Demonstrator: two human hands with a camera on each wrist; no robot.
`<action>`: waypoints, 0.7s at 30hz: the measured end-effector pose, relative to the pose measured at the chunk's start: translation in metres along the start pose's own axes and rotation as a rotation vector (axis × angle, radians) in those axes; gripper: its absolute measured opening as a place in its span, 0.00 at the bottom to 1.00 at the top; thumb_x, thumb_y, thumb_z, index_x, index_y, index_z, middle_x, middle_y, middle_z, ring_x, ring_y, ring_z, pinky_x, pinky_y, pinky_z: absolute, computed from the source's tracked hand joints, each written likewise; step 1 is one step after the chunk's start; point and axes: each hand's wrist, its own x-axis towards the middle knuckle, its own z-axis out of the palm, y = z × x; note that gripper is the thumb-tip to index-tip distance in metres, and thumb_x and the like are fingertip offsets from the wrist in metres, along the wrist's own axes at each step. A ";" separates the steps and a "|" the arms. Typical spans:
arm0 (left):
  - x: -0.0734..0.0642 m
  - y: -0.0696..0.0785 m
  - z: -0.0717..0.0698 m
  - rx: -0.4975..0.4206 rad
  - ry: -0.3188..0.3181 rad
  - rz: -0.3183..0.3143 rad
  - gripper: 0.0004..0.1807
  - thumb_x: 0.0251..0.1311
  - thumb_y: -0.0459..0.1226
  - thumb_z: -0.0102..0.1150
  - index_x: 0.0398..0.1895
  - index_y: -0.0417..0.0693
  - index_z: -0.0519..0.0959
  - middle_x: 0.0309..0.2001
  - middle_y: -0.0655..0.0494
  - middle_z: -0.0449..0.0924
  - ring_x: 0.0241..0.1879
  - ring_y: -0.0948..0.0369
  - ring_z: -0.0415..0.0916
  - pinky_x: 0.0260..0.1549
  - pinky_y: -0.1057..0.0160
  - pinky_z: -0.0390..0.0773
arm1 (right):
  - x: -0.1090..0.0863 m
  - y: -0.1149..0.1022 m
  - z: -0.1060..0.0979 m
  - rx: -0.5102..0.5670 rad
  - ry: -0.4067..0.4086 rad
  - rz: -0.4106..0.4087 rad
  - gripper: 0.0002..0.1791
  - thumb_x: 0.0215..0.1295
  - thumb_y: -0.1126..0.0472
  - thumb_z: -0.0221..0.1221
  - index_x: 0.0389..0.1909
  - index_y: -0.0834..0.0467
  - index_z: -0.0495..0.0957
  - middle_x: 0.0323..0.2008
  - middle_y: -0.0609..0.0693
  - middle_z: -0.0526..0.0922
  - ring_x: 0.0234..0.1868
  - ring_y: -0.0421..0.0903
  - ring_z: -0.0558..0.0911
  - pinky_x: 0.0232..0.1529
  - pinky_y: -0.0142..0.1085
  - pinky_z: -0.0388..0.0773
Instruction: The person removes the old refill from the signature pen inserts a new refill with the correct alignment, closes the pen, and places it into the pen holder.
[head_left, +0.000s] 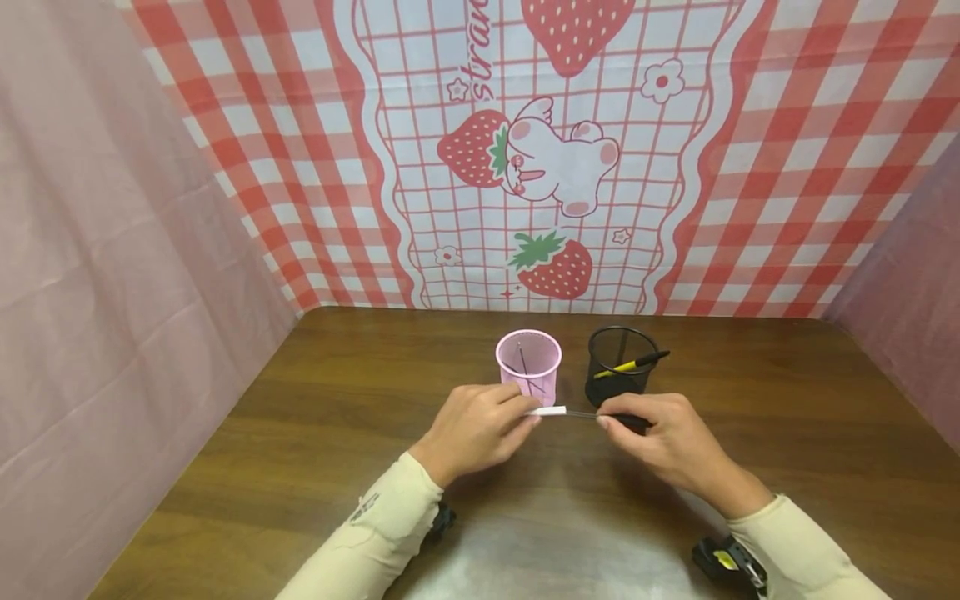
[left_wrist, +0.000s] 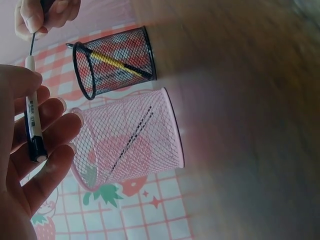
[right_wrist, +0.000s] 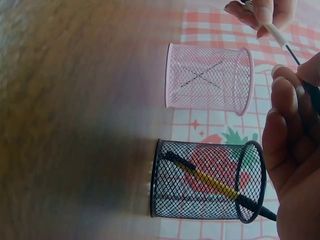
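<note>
My left hand (head_left: 476,427) grips a white pen barrel (left_wrist: 32,111) that has printing on its side and a black end. A thin dark refill (head_left: 582,414) runs from the barrel's open end across to my right hand (head_left: 671,442). Between thumb and fingers, the right hand holds a black pen part (head_left: 634,423) where the refill ends. How far the refill reaches inside the barrel is hidden. Just behind the left fingers stands a pink mesh cup (head_left: 552,387) with two thin refills (right_wrist: 200,75) crossed inside.
Behind the right hand, a black mesh cup (head_left: 602,393) holds a yellow and black pen (right_wrist: 215,185) leaning out over its rim. Both cups stand on a brown wood-grain table (head_left: 337,400). A red and white checked cloth (head_left: 300,167) hangs at the back, with pink curtains (head_left: 112,292) at the sides.
</note>
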 end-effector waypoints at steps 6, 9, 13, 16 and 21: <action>-0.002 -0.002 -0.001 0.001 0.004 0.003 0.05 0.61 0.43 0.66 0.37 0.55 0.84 0.30 0.65 0.77 0.21 0.68 0.72 0.20 0.69 0.73 | 0.000 0.001 0.000 -0.011 0.008 -0.008 0.17 0.52 0.72 0.70 0.35 0.45 0.84 0.31 0.33 0.84 0.29 0.31 0.80 0.32 0.28 0.76; -0.003 -0.003 -0.001 -0.006 0.007 0.003 0.04 0.61 0.42 0.66 0.37 0.55 0.83 0.31 0.65 0.77 0.22 0.68 0.73 0.21 0.69 0.73 | 0.000 0.002 0.000 -0.020 0.011 -0.013 0.17 0.52 0.71 0.70 0.34 0.45 0.84 0.31 0.33 0.83 0.29 0.31 0.80 0.33 0.27 0.76; -0.003 -0.005 -0.002 -0.010 0.009 0.000 0.05 0.60 0.42 0.66 0.38 0.55 0.84 0.32 0.65 0.79 0.23 0.67 0.75 0.22 0.68 0.75 | 0.000 0.002 0.000 -0.028 0.013 -0.012 0.16 0.52 0.71 0.70 0.34 0.46 0.85 0.30 0.33 0.83 0.29 0.30 0.80 0.33 0.26 0.75; -0.004 -0.005 -0.004 -0.008 0.005 -0.006 0.05 0.60 0.42 0.67 0.38 0.55 0.84 0.33 0.64 0.80 0.23 0.67 0.76 0.22 0.67 0.75 | 0.000 0.001 0.000 -0.028 0.012 -0.009 0.14 0.52 0.71 0.70 0.34 0.48 0.85 0.30 0.32 0.83 0.29 0.31 0.80 0.33 0.27 0.75; -0.007 -0.007 -0.005 -0.006 -0.004 -0.012 0.05 0.60 0.42 0.67 0.38 0.55 0.84 0.32 0.64 0.79 0.23 0.67 0.75 0.21 0.67 0.75 | -0.001 0.001 -0.001 -0.030 0.011 -0.002 0.12 0.53 0.71 0.70 0.33 0.50 0.85 0.30 0.32 0.83 0.29 0.31 0.80 0.33 0.26 0.75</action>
